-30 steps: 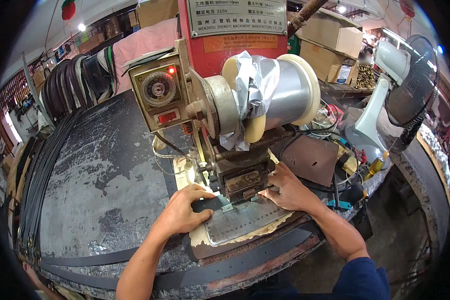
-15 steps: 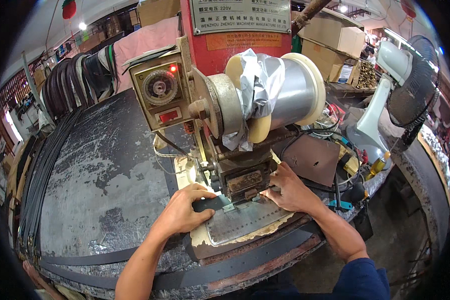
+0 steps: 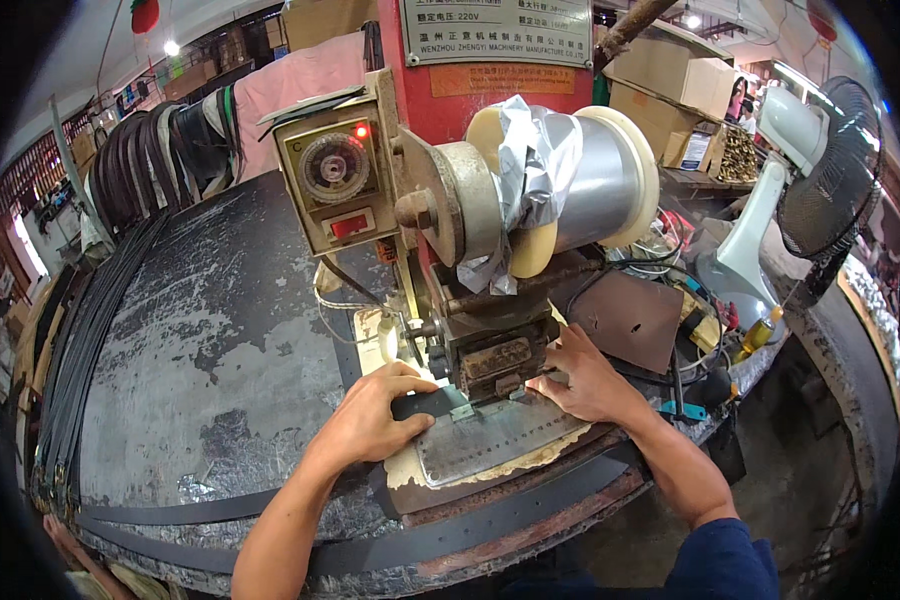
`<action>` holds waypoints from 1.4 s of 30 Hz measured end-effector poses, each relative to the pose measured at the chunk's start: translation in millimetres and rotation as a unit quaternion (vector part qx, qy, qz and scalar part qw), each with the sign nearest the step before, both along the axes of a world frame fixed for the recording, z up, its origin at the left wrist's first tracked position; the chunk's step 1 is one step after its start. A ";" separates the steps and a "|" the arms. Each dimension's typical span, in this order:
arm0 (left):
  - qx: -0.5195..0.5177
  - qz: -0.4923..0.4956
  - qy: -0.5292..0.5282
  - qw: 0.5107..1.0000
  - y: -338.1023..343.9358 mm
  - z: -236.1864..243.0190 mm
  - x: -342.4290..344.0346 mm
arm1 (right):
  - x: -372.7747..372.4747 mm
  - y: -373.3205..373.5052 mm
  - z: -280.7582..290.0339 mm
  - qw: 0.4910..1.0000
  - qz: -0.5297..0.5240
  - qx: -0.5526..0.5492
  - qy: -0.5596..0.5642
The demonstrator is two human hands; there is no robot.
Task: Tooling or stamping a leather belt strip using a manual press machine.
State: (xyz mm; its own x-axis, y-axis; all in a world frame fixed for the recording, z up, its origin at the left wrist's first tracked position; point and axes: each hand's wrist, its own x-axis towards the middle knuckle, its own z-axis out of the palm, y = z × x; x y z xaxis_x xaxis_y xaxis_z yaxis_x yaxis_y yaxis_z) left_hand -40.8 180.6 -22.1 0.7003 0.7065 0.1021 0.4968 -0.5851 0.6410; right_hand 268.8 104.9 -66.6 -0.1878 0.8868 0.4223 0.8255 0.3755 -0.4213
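My left hand (image 3: 375, 410) is closed on a dark flat strip (image 3: 420, 403) at the left of the press head (image 3: 495, 360), its thumb on the strip's near edge. My right hand (image 3: 580, 385) is at the head's right side with bent fingers, closed on something mostly hidden there. The strip meets small metal blocks on a plate (image 3: 495, 445) marked with a scale, which lies on a worn board. Above are a spool of silver foil (image 3: 600, 175), draped with crumpled foil, and a control box (image 3: 330, 180) with a dial and red light.
Long dark straps (image 3: 90, 350) lie along the worn bench (image 3: 200, 380). A fan (image 3: 820, 170), brown sheet (image 3: 630, 320), cables and tools crowd the right, with cardboard boxes (image 3: 670, 65) behind. People (image 3: 745, 115) are far back; a bare limb (image 3: 65, 540) shows at lower left.
The view has shifted slightly, so the machine sits a little further right and higher in the picture. Both hands stay in nearly the same place beside the press head.
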 end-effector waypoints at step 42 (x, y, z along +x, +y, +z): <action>-0.007 -0.034 0.117 0.992 -10.4 34.8 -19.5 | 40.3 -74.6 19.2 0.994 -0.031 0.009 0.103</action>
